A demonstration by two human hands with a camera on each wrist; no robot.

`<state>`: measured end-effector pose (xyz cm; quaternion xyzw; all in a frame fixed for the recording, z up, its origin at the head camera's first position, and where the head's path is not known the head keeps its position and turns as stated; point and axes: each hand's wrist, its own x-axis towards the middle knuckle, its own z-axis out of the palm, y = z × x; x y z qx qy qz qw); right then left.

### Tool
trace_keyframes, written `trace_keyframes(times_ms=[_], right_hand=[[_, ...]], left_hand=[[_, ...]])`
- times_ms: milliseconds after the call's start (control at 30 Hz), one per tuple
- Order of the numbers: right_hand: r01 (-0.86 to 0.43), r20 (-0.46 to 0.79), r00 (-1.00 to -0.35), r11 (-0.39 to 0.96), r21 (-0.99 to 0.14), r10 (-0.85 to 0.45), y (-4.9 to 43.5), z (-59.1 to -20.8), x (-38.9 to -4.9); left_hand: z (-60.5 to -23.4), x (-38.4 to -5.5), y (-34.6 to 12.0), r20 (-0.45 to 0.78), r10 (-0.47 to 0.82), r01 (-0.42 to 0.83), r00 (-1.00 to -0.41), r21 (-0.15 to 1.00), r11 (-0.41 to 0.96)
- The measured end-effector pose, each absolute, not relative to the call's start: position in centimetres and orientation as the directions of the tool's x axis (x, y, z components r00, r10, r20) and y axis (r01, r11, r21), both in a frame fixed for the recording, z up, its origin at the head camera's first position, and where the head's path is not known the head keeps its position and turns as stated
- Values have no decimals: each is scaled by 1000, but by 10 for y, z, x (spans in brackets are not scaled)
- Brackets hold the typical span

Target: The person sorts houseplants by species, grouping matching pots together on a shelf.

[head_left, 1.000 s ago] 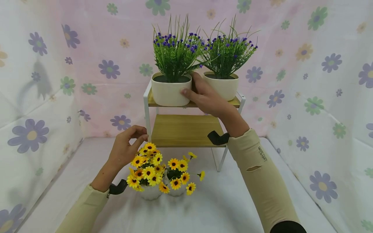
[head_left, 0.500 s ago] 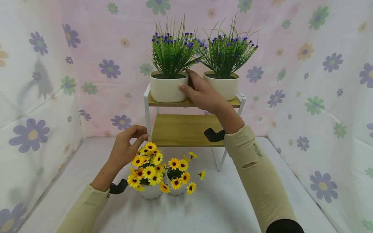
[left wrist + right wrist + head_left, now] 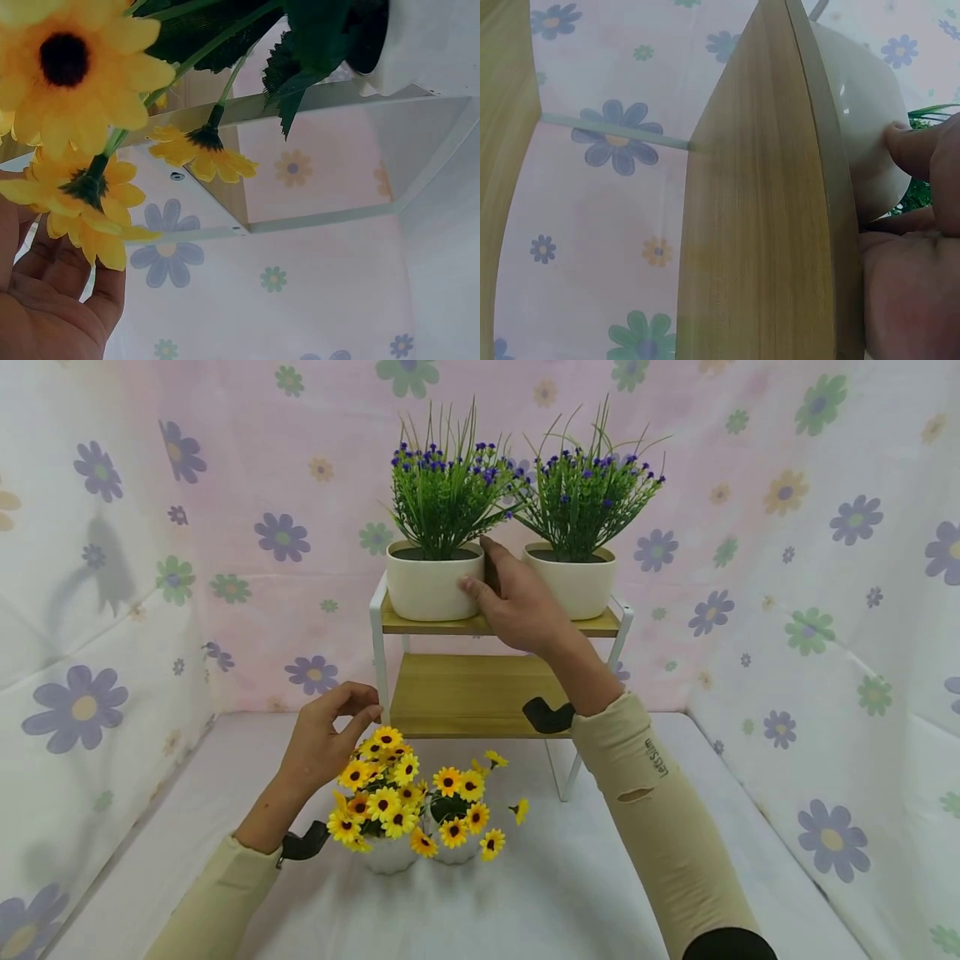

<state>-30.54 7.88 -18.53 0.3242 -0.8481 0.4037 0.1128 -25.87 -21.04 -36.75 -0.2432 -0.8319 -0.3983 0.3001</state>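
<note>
Far wall: facing you, a pale pink cloth (image 3: 247,635) printed with purple, green and orange flowers, such as a small orange flower (image 3: 321,470).
Left wall: on your left, a white cloth (image 3: 37,572) with a crease across it and a large purple flower (image 3: 81,705) in its print.
Shadow: a soft grey shadow (image 3: 109,567) on that left cloth.
Right wall: on your right, another white cloth (image 3: 911,643), also creased, showing a green flower (image 3: 808,632).
Ground: a white sheet (image 3: 547,893) running near to far, meeting the side cloths along thin dark lines.
</note>
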Motion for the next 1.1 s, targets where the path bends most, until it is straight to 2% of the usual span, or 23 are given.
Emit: trace_keyframes(times_ms=[300,533,733,1000,1100], right_hand=[[-657,474,-750,440,-612,-461,85,-196,-294],[-705,526,-706,392,-591,-475,95,-206,-282],[-734,591,-678,361,-575,-437,107,-219,-268],[-856,767,-517,256,-449,-381,122,-241,-254],[-873,783,-488,235,-428,-386,129,-250,-248]], left_hand=[[-369,-258,-210,686,164,639,-709,527,560],[-368,-258,-210,690,169,644,-704,519,562],[-368,-257,-210,689,167,640,-705,518,567],[-367,-258,-209,693,167,645,-701,516,563],[-366,-258,-209,699,167,650,-695,512,561]])
